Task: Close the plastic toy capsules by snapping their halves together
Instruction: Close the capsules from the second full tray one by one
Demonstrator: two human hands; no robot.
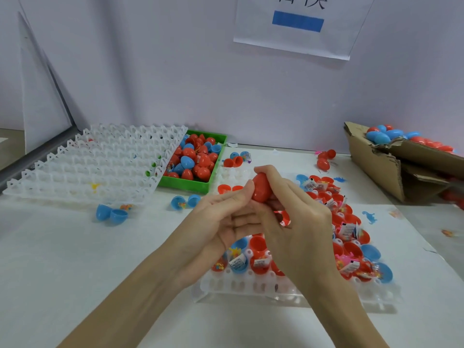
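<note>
Red plastic right in the middle of the action: a red capsule point(261, 188) is held up above the table point(75, 259), clamped between both hands. The left hand point(221, 222) comes in from below, palm turned up, its thumb and fingertips pinching the capsule's left side. The right hand point(296, 217) wraps over from the other side, fingers curled round the capsule's top and right flank, and a scrap of red-and-white wrapper point(283, 218) pokes out just under its fingers. Whether the two halves have seated fully, I cannot tell; the fingers cover the seam. Below the hands sits a clear tray point(251, 287), its cells packed with open red and blue capsule halves point(346, 217) holding small packets and toys. Off to the far left, a stack of empty clear trays point(95, 162) lies beside a green bin point(185, 185) heaped with closed red and blue capsules. Loose blue halves point(110, 213) rest on the table near that stack. At far right, a torn cardboard box point(391, 172) holds more capsules.
</note>
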